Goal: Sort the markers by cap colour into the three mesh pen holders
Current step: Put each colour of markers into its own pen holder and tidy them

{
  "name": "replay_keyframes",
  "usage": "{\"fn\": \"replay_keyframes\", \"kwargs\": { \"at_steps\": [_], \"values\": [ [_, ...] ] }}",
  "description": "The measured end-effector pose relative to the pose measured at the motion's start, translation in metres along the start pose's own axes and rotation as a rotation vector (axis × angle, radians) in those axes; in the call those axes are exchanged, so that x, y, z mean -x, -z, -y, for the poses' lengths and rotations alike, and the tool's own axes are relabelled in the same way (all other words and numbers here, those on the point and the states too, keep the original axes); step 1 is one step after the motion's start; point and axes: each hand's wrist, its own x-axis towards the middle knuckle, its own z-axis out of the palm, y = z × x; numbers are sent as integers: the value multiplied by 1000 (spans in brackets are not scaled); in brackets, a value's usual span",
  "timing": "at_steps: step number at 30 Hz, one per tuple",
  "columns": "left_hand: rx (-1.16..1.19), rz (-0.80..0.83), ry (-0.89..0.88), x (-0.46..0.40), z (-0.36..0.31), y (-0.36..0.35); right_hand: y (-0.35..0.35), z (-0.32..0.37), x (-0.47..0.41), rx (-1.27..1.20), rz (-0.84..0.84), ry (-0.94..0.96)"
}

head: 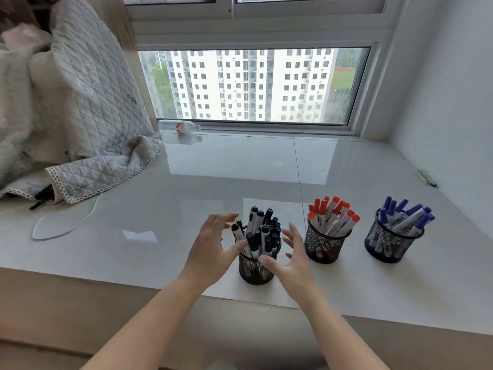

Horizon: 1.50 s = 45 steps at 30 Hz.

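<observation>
Three mesh pen holders in a row along the front part of the table (186,198), towards its right side. Left holder (255,271) nearest the front edge, filled with black-capped markers (262,231), caps up. Middle holder (324,244) just to the right, filled with red-capped markers (333,214). Right holder (392,243) nearest the right edge, filled with blue-capped markers (405,216). Holders apart from one another, all upright. Left hand (213,249) at the left side of the black-marker holder, fingers spread and relaxed, grasping nothing; thumb close to or touching the markers at the rim, contact not determinable. Right hand (290,260) at the right side of the same holder, fingers spread and loose, grasping nothing; thumb in front of the rim. Quilted blanket (80,116) heaped over the rear left corner. White cable (66,225) looped on the surface below the blanket. Plastic bottle (178,126) lying on its side along the rear edge, by the window (253,84). Small green object (426,177) near the right edge, by the wall.
</observation>
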Motion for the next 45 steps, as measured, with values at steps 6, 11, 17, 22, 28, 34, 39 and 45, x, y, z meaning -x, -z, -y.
{"fn": "replay_keyframes", "kwargs": {
  "at_steps": [6, 11, 17, 22, 28, 34, 39, 45],
  "values": [
    [-81, 33, -21, -1, -1, 14, 31, 46, -10, 311, -123, 375],
    [-89, 50, 0, -6, -4, 17, 27, 66, -23, 713, 30, 441],
    [-66, 90, 33, -10, -8, 16, 21, 82, -33, 872, 138, 414],
    [-101, 207, 79, -20, -12, 21, 29, 94, -41, 823, 285, 239],
    [-174, 328, 78, -25, -17, 19, 31, 102, -44, 977, 361, 271],
    [-65, 220, 54, -26, -19, 34, 42, 109, -46, 869, 228, 354],
    [108, -93, 81, -30, -21, 56, 56, 122, -50, 520, -45, 483],
    [345, -496, 163, -34, -20, 67, 70, 136, -51, 91, -358, 415]
  ]
}}
